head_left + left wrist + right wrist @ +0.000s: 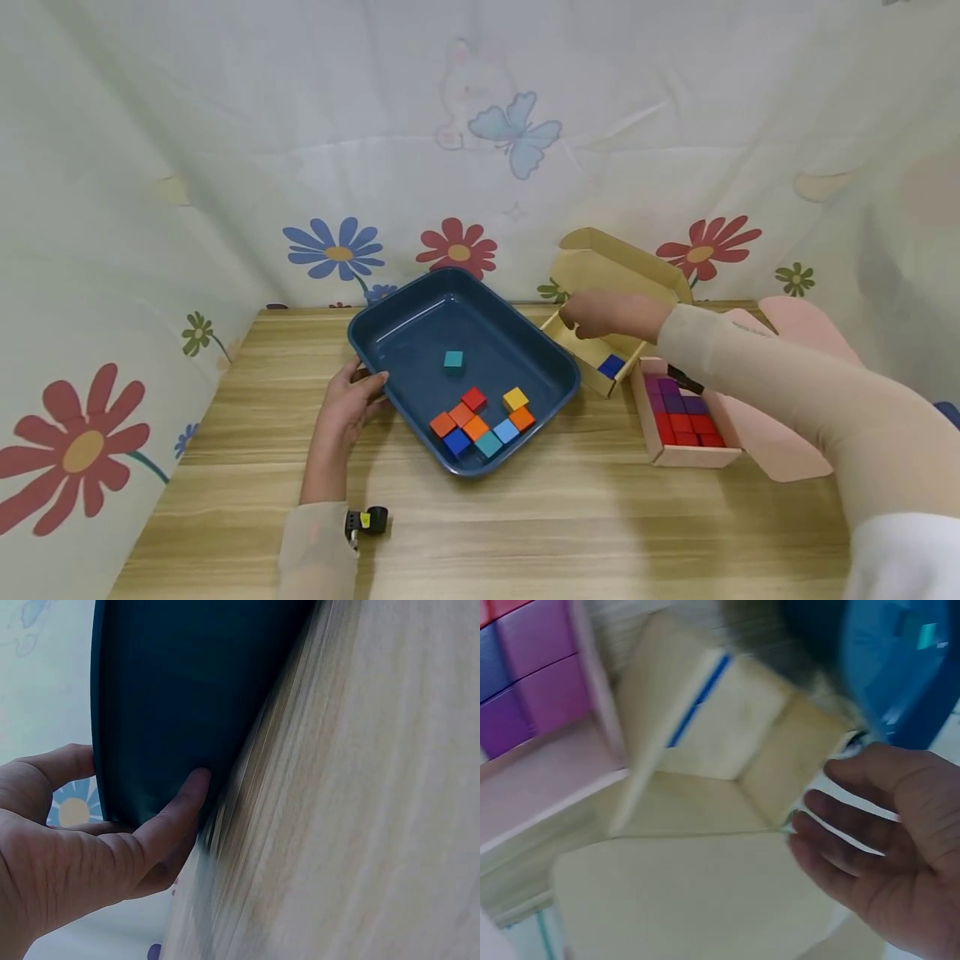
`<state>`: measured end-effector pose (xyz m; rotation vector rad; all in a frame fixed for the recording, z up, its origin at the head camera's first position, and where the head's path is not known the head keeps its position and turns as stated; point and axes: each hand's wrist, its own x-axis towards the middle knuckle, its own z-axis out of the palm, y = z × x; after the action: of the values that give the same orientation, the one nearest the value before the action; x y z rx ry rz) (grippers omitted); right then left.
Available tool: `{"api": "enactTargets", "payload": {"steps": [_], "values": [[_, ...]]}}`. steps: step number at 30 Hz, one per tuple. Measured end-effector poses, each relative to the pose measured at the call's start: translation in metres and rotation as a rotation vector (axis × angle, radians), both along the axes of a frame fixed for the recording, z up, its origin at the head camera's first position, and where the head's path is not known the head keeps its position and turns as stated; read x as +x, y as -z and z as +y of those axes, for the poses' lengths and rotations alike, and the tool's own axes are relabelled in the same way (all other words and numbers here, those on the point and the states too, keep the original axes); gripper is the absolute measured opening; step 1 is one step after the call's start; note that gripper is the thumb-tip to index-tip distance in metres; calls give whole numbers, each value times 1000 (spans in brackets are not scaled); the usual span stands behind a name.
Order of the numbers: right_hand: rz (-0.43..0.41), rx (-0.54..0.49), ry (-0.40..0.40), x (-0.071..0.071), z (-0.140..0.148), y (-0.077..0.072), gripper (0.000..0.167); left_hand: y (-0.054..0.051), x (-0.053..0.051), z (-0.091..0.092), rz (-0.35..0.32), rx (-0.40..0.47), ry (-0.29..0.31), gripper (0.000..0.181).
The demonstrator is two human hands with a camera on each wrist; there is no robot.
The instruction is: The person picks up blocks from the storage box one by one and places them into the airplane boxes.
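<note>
A dark blue tray (408,321) rests on the table with several coloured cubes inside. One teal cube (453,359) sits apart from the cluster near the front corner, which includes a yellow cube (515,399). My left hand (352,404) grips the tray's left side, thumb at the rim and fingers against the outer wall in the left wrist view. Above an open yellow cardboard box (622,346) is my right hand (592,313), fingers loosely bent; nothing shows between them in the right wrist view (885,832). Blue cubes (611,366) lie in that box's front corner.
An open pink box (693,457) holding rows of purple and red cubes stands right of the yellow box, beneath my right forearm. Its lid (780,433) spreads rightward. A flower-printed curtain (337,167) closes off the back of the wooden table (525,533).
</note>
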<state>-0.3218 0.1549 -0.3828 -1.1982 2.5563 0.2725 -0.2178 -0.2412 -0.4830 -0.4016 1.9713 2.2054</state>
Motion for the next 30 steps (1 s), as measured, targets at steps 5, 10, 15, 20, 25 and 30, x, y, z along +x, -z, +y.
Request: {"api": "enactTargets", "payload": {"steps": [5, 10, 15, 20, 25, 30], "values": [[149, -136, -95, 16, -28, -8, 16, 0, 1, -2, 0, -2, -2, 73], [279, -185, -228, 42, -62, -7, 14, 0, 2, -3, 1, -1, 1, 73], [209, -161, -244, 72, -88, -3, 26, 0, 2, -1, -7, 2, -2, 73], [155, -157, -290, 93, -104, 5, 27, 1, 1, 0, -10, 9, -13, 72], [111, -153, -352, 105, -118, 13, 30, -2, 1, -1, -2, 15, -6, 73], [73, -65, -411, 113, -134, 21, 40, -3, 3, -1, -5, 11, 0, 73]]}}
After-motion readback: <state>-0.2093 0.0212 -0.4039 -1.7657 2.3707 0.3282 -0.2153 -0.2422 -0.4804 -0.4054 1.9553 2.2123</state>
